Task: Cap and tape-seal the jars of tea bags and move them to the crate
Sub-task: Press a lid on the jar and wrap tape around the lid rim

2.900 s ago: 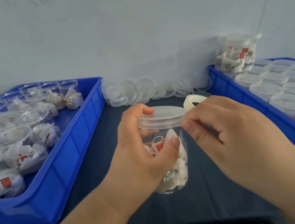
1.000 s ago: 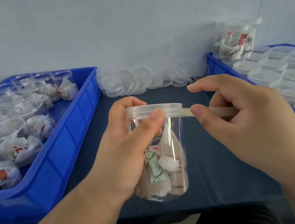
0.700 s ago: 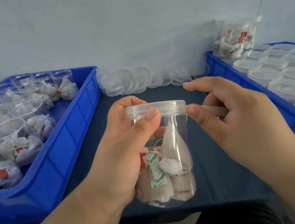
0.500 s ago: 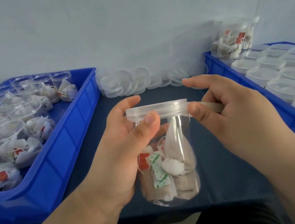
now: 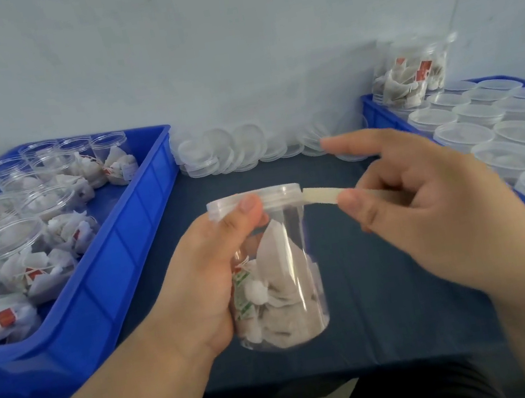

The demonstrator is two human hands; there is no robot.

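Observation:
My left hand (image 5: 208, 277) grips a clear jar of tea bags (image 5: 285, 281) lifted above the dark table, thumb pressed on the rim of its clear cap (image 5: 281, 194). A strip of pale tape (image 5: 319, 194) runs from the cap's right edge to my right hand (image 5: 428, 202), which holds the tape roll; the thumb pins the strip and the index finger points out straight. The roll itself is mostly hidden inside that hand.
A blue crate (image 5: 129, 242) on the left holds several open jars of tea bags. A blue crate (image 5: 375, 110) on the right holds several capped jars, one stacked on top (image 5: 411, 76). Loose clear lids (image 5: 232, 150) lean against the back wall.
My right hand has pulled away to the right, drawing out a longer strip of tape from the cap. The jar has turned slightly in my left hand.

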